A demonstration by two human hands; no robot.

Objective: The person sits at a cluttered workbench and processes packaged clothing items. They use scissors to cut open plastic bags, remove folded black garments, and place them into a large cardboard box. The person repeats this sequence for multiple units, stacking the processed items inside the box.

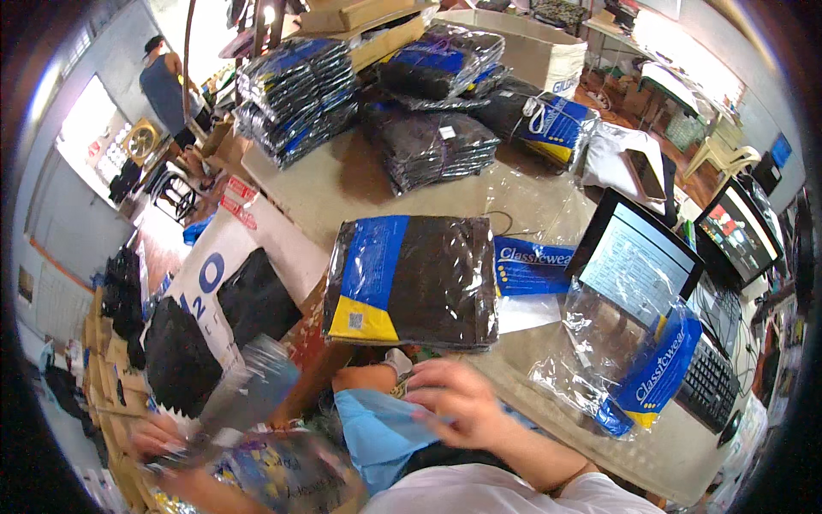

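My right hand (461, 401) is low in the middle, fingers curled onto the edge of a light blue sheet (381, 435) held against my body. My left hand (157, 439) is blurred at the lower left and grips a clear plastic bag (257, 390) with a blue and yellow printed part (287, 475). Just beyond my hands, a stack of black garments packed in clear bags with blue and yellow cards (411, 278) lies on the table (325, 193).
Empty clear bags with blue print (638, 377) lie to the right, before a monitor (638, 257) and keyboard (709, 385). More packed garment stacks (295, 90) (441, 146) and a cardboard box (522, 43) fill the far end. A white box of dark garments (210, 321) stands left. A person (167, 86) stands far left.
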